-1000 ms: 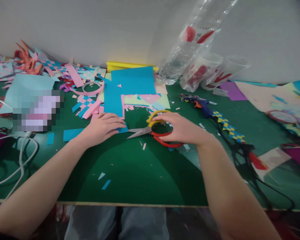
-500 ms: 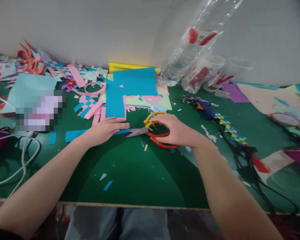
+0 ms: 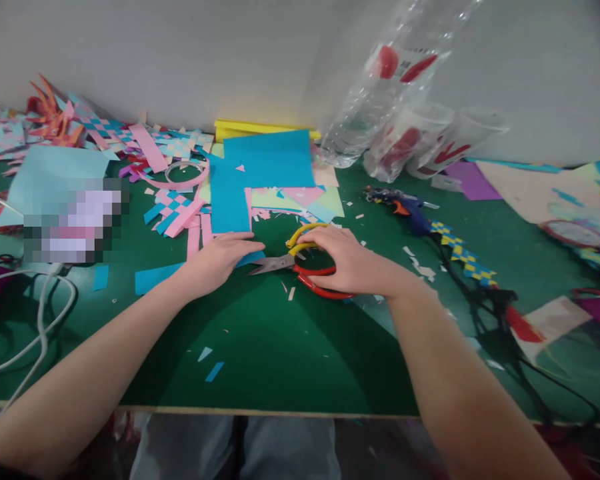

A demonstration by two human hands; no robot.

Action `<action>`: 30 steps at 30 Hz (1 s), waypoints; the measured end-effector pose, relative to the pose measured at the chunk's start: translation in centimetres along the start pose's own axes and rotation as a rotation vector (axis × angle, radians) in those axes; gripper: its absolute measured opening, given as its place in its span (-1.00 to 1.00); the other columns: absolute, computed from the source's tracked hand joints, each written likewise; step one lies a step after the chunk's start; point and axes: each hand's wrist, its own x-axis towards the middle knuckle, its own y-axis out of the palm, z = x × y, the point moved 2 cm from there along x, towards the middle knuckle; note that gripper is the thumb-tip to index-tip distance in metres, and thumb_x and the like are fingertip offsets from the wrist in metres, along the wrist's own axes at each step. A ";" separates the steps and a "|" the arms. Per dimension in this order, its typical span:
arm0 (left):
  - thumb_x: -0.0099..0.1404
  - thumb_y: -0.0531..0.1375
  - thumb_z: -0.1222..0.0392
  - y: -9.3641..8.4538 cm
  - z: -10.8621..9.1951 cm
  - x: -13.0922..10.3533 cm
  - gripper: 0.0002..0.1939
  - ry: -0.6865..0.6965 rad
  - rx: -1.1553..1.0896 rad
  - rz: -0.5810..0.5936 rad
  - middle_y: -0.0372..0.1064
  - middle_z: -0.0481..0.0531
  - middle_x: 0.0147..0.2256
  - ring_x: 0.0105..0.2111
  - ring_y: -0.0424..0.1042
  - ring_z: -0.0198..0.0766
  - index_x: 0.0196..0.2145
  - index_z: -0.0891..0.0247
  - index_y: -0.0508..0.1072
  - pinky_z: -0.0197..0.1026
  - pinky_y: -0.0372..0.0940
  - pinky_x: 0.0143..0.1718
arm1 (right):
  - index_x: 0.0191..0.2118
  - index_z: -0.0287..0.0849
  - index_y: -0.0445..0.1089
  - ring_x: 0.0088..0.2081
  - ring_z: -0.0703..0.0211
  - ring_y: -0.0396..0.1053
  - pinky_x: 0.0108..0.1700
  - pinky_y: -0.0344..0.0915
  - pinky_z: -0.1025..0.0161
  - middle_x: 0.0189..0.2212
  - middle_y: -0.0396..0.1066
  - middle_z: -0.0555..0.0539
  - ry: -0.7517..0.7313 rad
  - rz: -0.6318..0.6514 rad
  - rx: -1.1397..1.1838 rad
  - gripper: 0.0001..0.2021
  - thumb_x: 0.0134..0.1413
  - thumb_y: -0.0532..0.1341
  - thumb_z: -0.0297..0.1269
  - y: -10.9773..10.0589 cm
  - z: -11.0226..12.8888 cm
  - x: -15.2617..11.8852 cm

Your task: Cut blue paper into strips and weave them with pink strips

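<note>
My right hand point(image 3: 349, 261) is closed around scissors point(image 3: 280, 264) with one yellow and one red handle. Their blades point left and stand slightly apart, low over the green table. My left hand point(image 3: 221, 262) has its thumb and fingers closed on a blue paper strip point(image 3: 161, 276), which passes beneath it. The strip's right end shows just past the thumb, close to the blades; its middle is hidden by the hand. Right behind my left hand lies larger blue paper point(image 3: 267, 160) over pink and pale green sheets.
Woven paper pieces point(image 3: 173, 212), a tape ring point(image 3: 184, 172) and a blurred-out device point(image 3: 83, 223) with a white cable point(image 3: 43, 320) lie left. Behind right stand a clear bottle point(image 3: 357, 120) and plastic cups point(image 3: 445, 150). A dark strap point(image 3: 457, 267) and paper scraps point(image 3: 420, 263) lie right.
My left hand has shifted slightly right with the blue strip, whose right end now tilts upward near the scissors. The scissors have barely moved. The view has shifted a little.
</note>
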 end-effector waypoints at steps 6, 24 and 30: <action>0.44 -0.02 0.36 -0.9 0.2 -0.3 -0.67 0.132 0.036 -0.163 0.53 0.14 -0.07 0.02 0.43 -0.13 -0.02 0.27 0.50 0.02 0.36 0.04 | 0.04 -0.04 0.33 0.22 -0.21 0.22 0.24 0.08 -0.23 0.12 0.36 -0.17 0.007 -0.002 0.008 -0.54 -0.03 0.26 -0.11 0.0 -0.3 0.1; 0.29 -0.15 0.59 -0.2 1.3 -0.6 -0.23 0.082 0.185 0.223 0.09 -0.03 0.35 0.39 -0.11 -0.30 0.38 0.10 0.02 0.01 -0.16 0.40 | 0.03 -0.04 0.33 0.20 -0.23 0.24 0.21 0.08 -0.22 0.12 0.36 -0.18 0.038 0.000 -0.010 -0.53 -0.04 0.27 -0.05 -0.3 -0.7 -0.1; 0.25 -0.15 0.61 -0.5 0.9 -0.6 -0.23 0.044 0.207 0.248 0.07 0.00 0.35 0.39 -0.08 -0.31 0.36 0.15 0.08 0.01 -0.14 0.39 | 0.00 -0.01 0.34 0.20 -0.23 0.25 0.21 0.08 -0.24 0.09 0.38 -0.16 0.015 -0.029 0.018 -0.57 -0.03 0.25 -0.07 -0.2 -0.9 0.1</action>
